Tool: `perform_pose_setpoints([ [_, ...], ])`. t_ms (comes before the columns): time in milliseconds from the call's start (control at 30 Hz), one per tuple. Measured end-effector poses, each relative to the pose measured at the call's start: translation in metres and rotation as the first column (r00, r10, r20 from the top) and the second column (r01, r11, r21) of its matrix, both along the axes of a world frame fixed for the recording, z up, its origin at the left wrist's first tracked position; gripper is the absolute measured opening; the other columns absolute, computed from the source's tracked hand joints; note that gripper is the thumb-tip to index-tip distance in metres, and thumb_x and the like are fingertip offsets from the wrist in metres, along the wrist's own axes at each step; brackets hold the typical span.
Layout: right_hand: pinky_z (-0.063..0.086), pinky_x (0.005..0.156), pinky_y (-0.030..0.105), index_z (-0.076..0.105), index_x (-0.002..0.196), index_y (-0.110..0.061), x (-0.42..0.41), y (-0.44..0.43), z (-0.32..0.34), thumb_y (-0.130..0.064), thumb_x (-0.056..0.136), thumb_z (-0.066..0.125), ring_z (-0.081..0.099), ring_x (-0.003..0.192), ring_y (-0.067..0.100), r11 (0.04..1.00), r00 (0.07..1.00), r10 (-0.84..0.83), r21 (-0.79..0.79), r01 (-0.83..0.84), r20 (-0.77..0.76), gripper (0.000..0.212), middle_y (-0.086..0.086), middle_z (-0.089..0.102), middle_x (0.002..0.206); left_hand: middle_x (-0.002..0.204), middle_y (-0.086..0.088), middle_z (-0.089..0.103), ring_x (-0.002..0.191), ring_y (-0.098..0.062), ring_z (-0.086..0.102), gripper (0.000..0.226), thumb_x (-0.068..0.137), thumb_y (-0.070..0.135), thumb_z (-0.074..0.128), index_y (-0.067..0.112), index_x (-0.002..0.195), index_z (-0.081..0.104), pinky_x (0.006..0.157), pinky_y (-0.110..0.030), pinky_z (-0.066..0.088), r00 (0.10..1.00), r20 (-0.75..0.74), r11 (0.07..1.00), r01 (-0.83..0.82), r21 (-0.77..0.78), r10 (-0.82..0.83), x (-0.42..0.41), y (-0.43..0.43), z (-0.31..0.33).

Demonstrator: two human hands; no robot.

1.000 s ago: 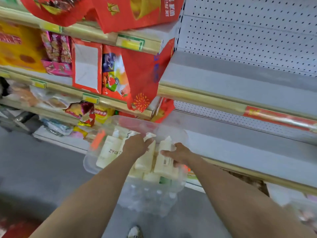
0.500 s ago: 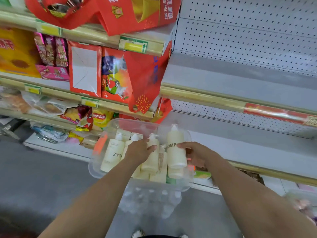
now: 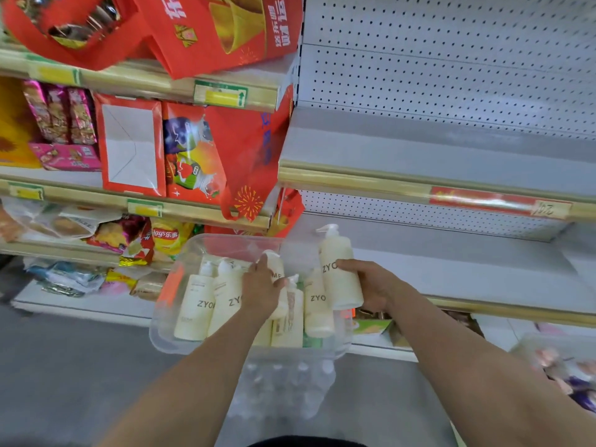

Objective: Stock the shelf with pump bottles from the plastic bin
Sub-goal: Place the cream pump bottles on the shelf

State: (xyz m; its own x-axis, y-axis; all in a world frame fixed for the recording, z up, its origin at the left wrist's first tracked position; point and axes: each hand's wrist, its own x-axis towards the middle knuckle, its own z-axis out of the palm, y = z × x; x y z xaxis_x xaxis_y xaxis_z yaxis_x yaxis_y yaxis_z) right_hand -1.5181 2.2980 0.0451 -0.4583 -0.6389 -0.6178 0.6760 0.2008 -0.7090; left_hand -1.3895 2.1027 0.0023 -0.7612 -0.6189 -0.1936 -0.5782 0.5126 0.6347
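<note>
The person stands at the shelving with both bare arms stretched out over a clear plastic bin held low in front of the shelves. The right hand is wrapped around a cream pump bottle, lifted upright so its white pump head pokes above the bin's far rim, just in front of the bare grey shelf on the right. The left hand is down inside the bin, fingers closed around a second bottle there. At least 4 more cream bottles lie side by side in the bin, printed with dark letters. To the left, the neighbouring shelves are packed with red gift bags and snack packets. The white pegboard back panel above the grey shelf shows plainly.
</note>
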Motion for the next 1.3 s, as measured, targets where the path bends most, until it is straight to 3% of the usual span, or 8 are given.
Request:
perform_pose_setpoints([
  [67, 0.047, 0.102, 0.057, 0.057, 0.131, -0.004, -0.002, 0.006, 0.001, -0.020, 0.066, 0.086, 0.064, 0.112, 0.038, 1.000, 1.000, 0.004, -0.005, -0.004, -0.009, 0.073, 0.020, 0.067, 0.122, 0.129, -0.017, 0.046, 0.117, -0.030, 0.048, 0.081, 0.091, 0.051, 0.060, -0.002, 0.144, 0.028, 0.096, -0.034, 0.041, 0.973, 0.221, 0.980, -0.029, -0.198, 0.073, -0.006, -0.003, 0.001],
  [133, 0.044, 0.105, 0.059, 0.059, 0.127, -0.004, -0.005, 0.011, 0.001, -0.020, 0.070, 0.081, 0.064, 0.111, 0.038, 1.000, 1.000, -0.001, -0.009, 0.001, -0.007, 0.063, 0.020, 0.068, 0.120, 0.128, -0.015, 0.052, 0.119, -0.028, 0.052, 0.083, 0.085, 0.061, 0.062, -0.002, 0.136, 0.041, 0.093, -0.034, 0.045, 0.946, 0.311, 0.987, -0.047, -0.151, 0.092, -0.009, -0.012, 0.004],
  [300, 0.053, 0.092, 0.051, 0.061, 0.122, -0.005, -0.002, 0.018, 0.004, -0.023, 0.072, 0.076, 0.069, 0.100, 0.033, 1.000, 1.000, -0.010, 0.009, 0.011, -0.008, 0.056, 0.017, 0.071, 0.113, 0.105, -0.008, 0.069, 0.098, -0.027, 0.066, 0.066, 0.073, 0.061, 0.075, 0.007, 0.109, 0.064, 0.087, -0.037, 0.054, 0.970, 0.241, 0.963, -0.101, 0.250, 0.039, -0.008, -0.030, -0.008],
  [700, 0.057, 0.080, 0.044, 0.060, 0.120, -0.007, 0.003, 0.006, 0.017, -0.023, 0.072, 0.075, 0.070, 0.092, 0.028, 0.998, 0.997, 0.016, -0.057, -0.020, -0.081, 0.053, 0.011, 0.073, 0.101, 0.094, -0.010, 0.070, 0.082, -0.027, 0.070, 0.058, 0.065, 0.037, 0.089, 0.005, 0.104, 0.062, 0.077, -0.040, 0.059, 0.984, 0.165, 0.818, -0.154, 0.554, 0.074, -0.005, -0.033, -0.010],
  [867, 0.056, 0.083, 0.043, 0.060, 0.118, -0.009, -0.006, -0.001, 0.039, -0.022, 0.074, 0.070, 0.070, 0.091, 0.025, 0.994, 0.985, 0.009, -0.103, -0.027, -0.172, 0.047, 0.009, 0.071, 0.101, 0.101, -0.012, 0.069, 0.085, -0.027, 0.069, 0.046, 0.079, 0.019, 0.081, 0.006, 0.114, 0.056, 0.061, -0.037, 0.056, 0.997, 0.047, 0.670, -0.081, 0.738, 0.069, 0.001, -0.035, 0.008],
  [1033, 0.059, 0.081, 0.042, 0.066, 0.111, -0.010, -0.021, -0.012, 0.074, -0.029, 0.048, 0.094, 0.072, 0.090, 0.025, 0.976, 0.960, -0.010, -0.210, -0.051, -0.279, 0.071, 0.009, 0.073, 0.100, 0.118, -0.008, 0.063, 0.103, -0.027, 0.065, 0.056, 0.071, 0.020, 0.085, 0.018, 0.115, 0.052, 0.085, -0.048, 0.056, 0.981, -0.158, 0.591, 0.064, 0.804, 0.109, 0.005, -0.040, 0.031],
  [1133, 0.059, 0.079, 0.042, 0.063, 0.115, -0.009, -0.032, -0.021, 0.097, -0.023, 0.062, 0.082, 0.071, 0.091, 0.026, 0.965, 0.947, -0.074, -0.261, -0.010, -0.312, 0.058, 0.010, 0.072, 0.102, 0.127, -0.008, 0.060, 0.110, -0.028, 0.062, 0.086, 0.057, 0.026, 0.088, 0.017, 0.130, 0.044, 0.093, -0.051, 0.053, 0.958, -0.252, 0.567, 0.135, 0.813, 0.133, 0.000, -0.042, 0.055],
  [1300, 0.057, 0.085, 0.043, 0.059, 0.126, -0.010, -0.053, -0.036, 0.134, -0.027, 0.077, 0.068, 0.068, 0.099, 0.027, 0.946, 0.911, -0.180, -0.319, 0.057, -0.371, 0.052, 0.009, 0.070, 0.108, 0.111, -0.011, 0.070, 0.097, -0.027, 0.069, 0.068, 0.064, 0.025, 0.083, 0.014, 0.124, 0.052, 0.082, -0.053, 0.057, 0.904, -0.391, 0.551, 0.241, 0.799, 0.173, -0.018, -0.037, 0.109],
])
